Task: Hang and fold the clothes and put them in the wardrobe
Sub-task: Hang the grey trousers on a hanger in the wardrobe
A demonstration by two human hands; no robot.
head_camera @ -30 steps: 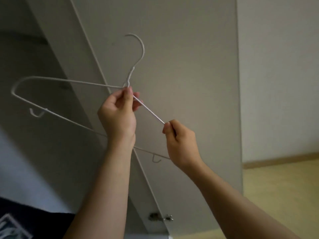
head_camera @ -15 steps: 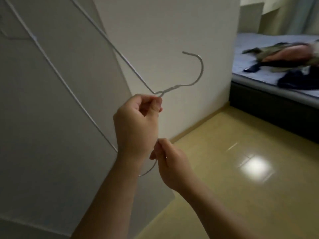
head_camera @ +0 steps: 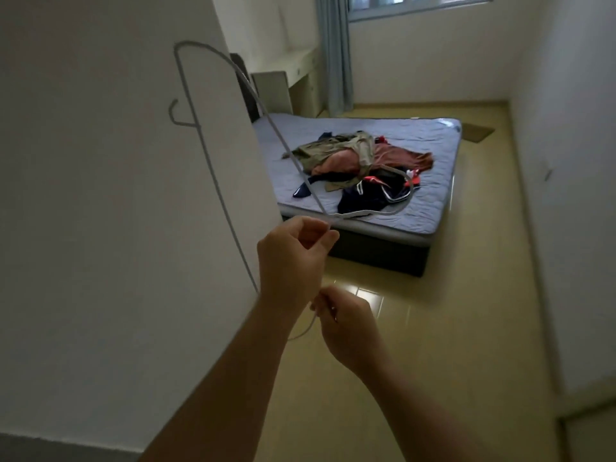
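Beside the white wardrobe door (head_camera: 100, 161), I've swung round to face the heap of mixed clothes (head_camera: 360, 161) on the grey-blue mattress (head_camera: 430, 135), left hand (head_camera: 293, 258) pinching the neck of the thin white wire hanger (head_camera: 350, 214), right hand (head_camera: 346, 323) pinching its low corner, so grabbing a garment looks next.

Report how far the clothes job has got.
Done: nothing that shows; the clothes lie in an unsorted heap on the bed. In hand: a bare wire hanger, with the left hand gripping it by the hook's base and the right hand pinching its lower end. Left: hanging, folding and storing every garment.
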